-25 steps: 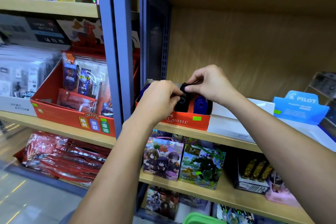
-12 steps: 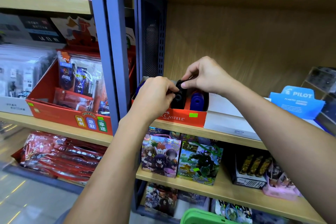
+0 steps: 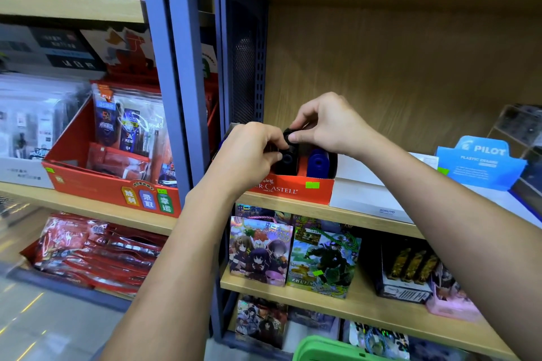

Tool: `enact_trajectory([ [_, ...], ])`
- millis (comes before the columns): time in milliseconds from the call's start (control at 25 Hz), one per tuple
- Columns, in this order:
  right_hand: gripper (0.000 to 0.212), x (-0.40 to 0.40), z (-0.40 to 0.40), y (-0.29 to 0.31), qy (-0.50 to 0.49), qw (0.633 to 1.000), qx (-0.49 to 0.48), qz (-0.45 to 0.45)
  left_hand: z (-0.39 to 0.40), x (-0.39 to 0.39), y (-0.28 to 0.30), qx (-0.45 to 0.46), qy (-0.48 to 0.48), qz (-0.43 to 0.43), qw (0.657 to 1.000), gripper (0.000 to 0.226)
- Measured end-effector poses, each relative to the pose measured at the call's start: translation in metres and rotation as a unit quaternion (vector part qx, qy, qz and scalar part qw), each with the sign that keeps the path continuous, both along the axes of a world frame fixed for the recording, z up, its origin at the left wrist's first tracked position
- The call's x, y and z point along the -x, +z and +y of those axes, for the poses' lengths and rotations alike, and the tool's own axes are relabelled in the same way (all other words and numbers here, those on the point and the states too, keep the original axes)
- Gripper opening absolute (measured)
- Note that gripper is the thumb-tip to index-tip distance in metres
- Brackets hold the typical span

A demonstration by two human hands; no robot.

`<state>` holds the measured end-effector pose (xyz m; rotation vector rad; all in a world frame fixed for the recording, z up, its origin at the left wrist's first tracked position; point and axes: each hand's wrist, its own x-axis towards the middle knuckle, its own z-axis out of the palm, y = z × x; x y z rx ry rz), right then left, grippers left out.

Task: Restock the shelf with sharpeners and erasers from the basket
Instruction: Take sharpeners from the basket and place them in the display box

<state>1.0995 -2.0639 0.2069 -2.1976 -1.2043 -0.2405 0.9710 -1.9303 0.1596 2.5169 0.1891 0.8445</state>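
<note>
A red Faber-Castell display box (image 3: 293,189) stands at the left end of the wooden shelf (image 3: 352,215). Black sharpeners (image 3: 286,160) and blue sharpeners (image 3: 318,161) stand upright inside it. My left hand (image 3: 249,152) curls its fingers on a black sharpener at the box's left side. My right hand (image 3: 328,123) pinches the top of a black sharpener from above, thumb and forefinger together. The green basket (image 3: 328,350) shows only its rim at the bottom edge.
A white box (image 3: 372,202) and a blue Pilot eraser box (image 3: 481,161) stand to the right on the same shelf. A blue metal upright (image 3: 179,97) and mesh panel border the left. Card packs fill the lower shelves; a red carton (image 3: 111,187) sits in the left bay.
Both hands stay at the black sharpeners in the red box. The view has drifted slightly; my fingers have shifted only a little.
</note>
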Motion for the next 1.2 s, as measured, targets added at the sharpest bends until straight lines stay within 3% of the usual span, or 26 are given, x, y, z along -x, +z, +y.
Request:
enact_trajectory([
  [280,0.005,0.004,-0.001,-0.002,0.015,0.997,0.075,0.021,-0.004,0.0,0.001,-0.002,0.011,-0.013,1.0,0.019],
  [400,0.034,0.006,0.001,0.005,0.012,0.994,0.094,0.062,-0.003,-0.001,0.002,-0.032,0.014,-0.006,0.999,0.021],
  [560,0.047,0.013,-0.006,0.003,0.0,0.995,0.093,0.025,-0.006,0.001,0.006,-0.087,0.001,-0.019,0.996,0.026],
  [680,0.052,0.025,-0.023,-0.004,-0.017,0.998,-0.057,0.001,-0.014,0.005,0.009,-0.079,0.002,-0.084,0.993,0.028],
  [800,0.042,0.054,-0.056,-0.024,-0.039,0.969,-0.245,0.014,-0.043,0.008,0.012,-0.042,-0.055,-0.137,0.988,0.026],
  [920,0.034,0.082,-0.093,-0.052,-0.041,0.938,-0.317,0.131,-0.082,0.01,0.009,-0.06,-0.112,-0.07,0.989,0.022],
  [1000,0.034,0.095,-0.122,-0.08,-0.048,0.926,-0.316,0.2,-0.102,0.009,0.0,-0.08,-0.155,0.013,0.985,0.022],
  [1080,0.028,0.104,-0.15,-0.117,-0.06,0.941,-0.268,0.198,-0.124,0.007,-0.017,-0.108,-0.211,0.12,0.964,0.021],
  [1200,0.017,0.102,-0.187,-0.18,-0.098,0.975,-0.121,0.156,-0.166,0.001,-0.064,-0.177,-0.25,0.285,0.908,0.015],
])
